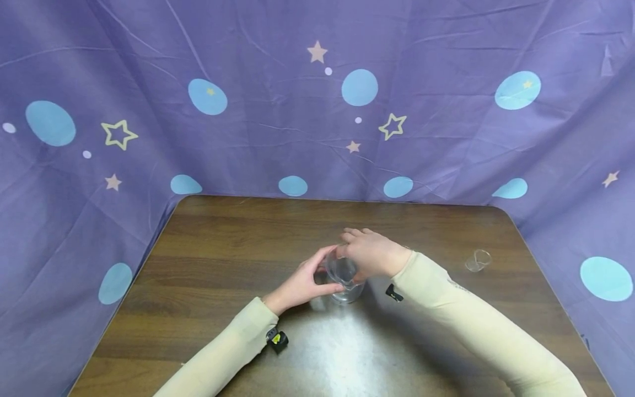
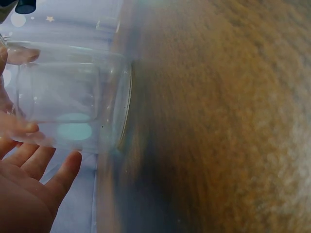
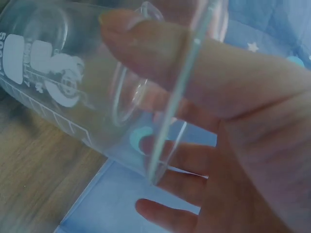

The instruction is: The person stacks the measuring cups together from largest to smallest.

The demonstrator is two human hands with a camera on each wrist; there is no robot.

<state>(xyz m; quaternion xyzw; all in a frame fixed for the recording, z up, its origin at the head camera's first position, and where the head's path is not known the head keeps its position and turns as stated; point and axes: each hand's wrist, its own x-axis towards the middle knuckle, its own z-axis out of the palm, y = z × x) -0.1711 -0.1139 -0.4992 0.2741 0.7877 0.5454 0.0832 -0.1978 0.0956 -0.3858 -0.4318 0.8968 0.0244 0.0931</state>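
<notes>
A wood-grain table [image 1: 213, 264], its near edge cut off, bore a graduated glass beaker [image 3: 68, 90], gripped and partly covered by the left hand [image 1: 301, 284]. Inside the beaker, the right hand [image 1: 373, 253] pinched a smaller, faintly outlined vessel [image 2: 63, 92]. Right of the beaker stood a small cup [image 1: 477, 262].

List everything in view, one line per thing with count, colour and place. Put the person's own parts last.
Large beaker: 1, clear glass with white print, near the table's middle, between the hands
Inner glass vessel: 1, clear, inside the large beaker
Small glass vessel: 1, clear, on the table's right side
Table: 1, brown wood grain, under the glassware
Backdrop: purple with blue ovals and stars, around the table
Wrist devices: 2, black, one at each cuff
Sleeves: 2, pale cream, on both arms
Left hand: 1, bare, holding the large beaker
Right hand: 1, bare, at its mouth
</notes>
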